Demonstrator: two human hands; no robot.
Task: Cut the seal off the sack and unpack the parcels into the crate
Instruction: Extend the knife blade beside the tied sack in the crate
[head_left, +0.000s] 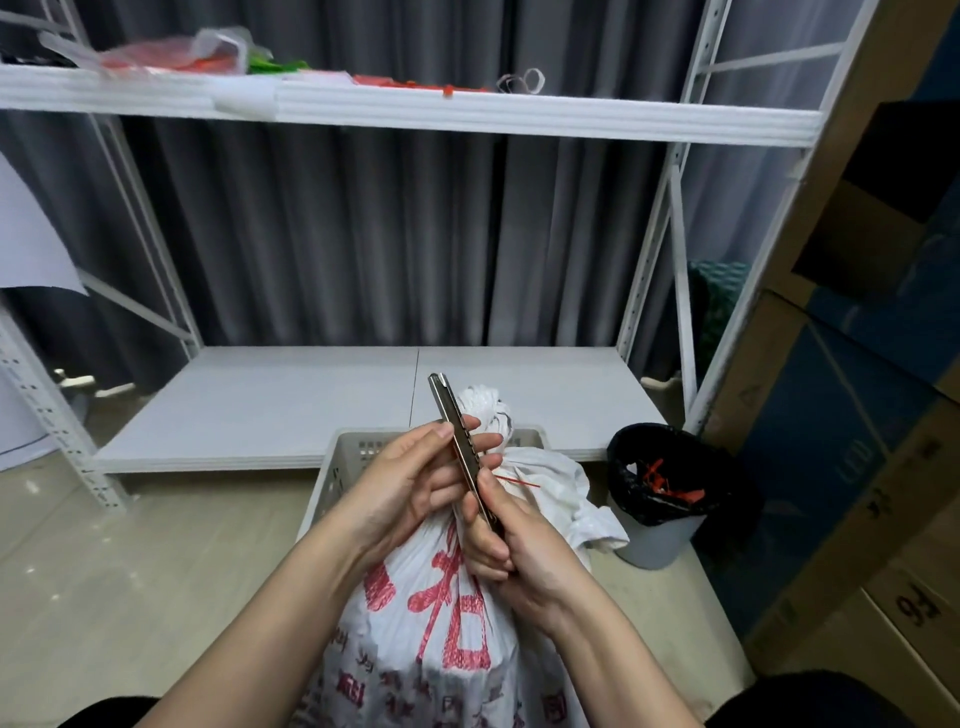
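Note:
A white woven sack with red printed characters stands between my knees, its gathered neck tied off and a thin red seal sticking out to the right. Both hands hold a slim metal utility knife upright in front of the neck. My left hand pinches the upper part of its body with thumb and fingers. My right hand grips the lower end. Behind the sack sits a pale grey plastic crate, mostly hidden.
A white metal rack stands ahead with a low shelf behind the crate and an upper shelf holding red and green bags. A grey bin with a black liner holding red seals stands right. Stacked cardboard boxes fill the right side.

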